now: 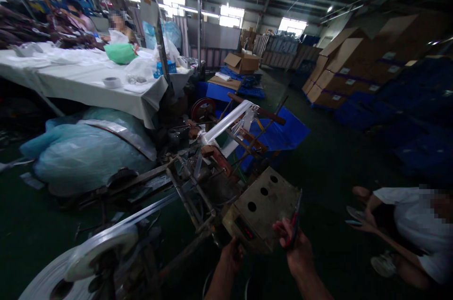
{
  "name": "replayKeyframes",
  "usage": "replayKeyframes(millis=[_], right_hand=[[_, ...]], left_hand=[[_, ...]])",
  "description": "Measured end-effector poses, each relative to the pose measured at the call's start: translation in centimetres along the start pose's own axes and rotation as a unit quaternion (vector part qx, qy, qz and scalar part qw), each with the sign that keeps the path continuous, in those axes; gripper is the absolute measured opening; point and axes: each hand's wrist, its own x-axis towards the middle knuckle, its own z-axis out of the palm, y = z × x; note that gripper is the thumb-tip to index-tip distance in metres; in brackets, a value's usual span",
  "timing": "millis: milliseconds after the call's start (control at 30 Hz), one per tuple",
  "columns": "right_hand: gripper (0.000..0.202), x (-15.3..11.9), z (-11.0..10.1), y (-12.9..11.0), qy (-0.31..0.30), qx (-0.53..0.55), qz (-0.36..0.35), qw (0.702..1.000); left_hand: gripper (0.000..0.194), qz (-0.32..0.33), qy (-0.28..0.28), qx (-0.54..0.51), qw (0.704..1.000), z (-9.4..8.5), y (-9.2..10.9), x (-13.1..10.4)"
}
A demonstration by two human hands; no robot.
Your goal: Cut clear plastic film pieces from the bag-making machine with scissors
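My left hand (231, 254) is at the lower front edge of a metal control box (271, 203), its fingers curled together below a small red-lit display (245, 228). Whatever those fingers touch or hold is hidden. In my right hand (297, 248), beside the box's right side, is a pair of scissors (295, 224) with red and dark handles, the blades pointing up. Beyond the box stands a machine frame with rollers, over which a strip of clear plastic film (228, 123) runs. More film leads from a large roll (53, 271) at the lower left.
A white-covered table (88, 71) stands at the left, people behind it, a bulky plastic bundle (95, 154) below. A blue bin (283, 132) sits behind the machine. Stacked cartons (348, 69) rise at the right. A person (406, 224) crouches at the lower right.
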Motion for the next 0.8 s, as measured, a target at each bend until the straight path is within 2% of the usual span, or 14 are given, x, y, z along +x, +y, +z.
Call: replayKeyframes(millis=[167, 567, 800], right_hand=[[0.051, -0.2, 0.16, -0.16, -0.001, 0.003, -0.004, 1.0], [0.052, 0.01, -0.07, -0.1, -0.005, 0.006, 0.005, 1.0], [0.055, -0.35, 0.07, -0.31, -0.007, 0.011, 0.002, 1.0]], left_hand=[[0.037, -0.006, -0.017, 0.0, 1.0, -0.18, -0.05, 0.21], [0.031, -0.005, 0.0, 0.007, 1.0, 0.01, -0.08, -0.26], [0.044, -0.023, -0.016, 0.034, 0.999, -0.21, -0.18, -0.16]])
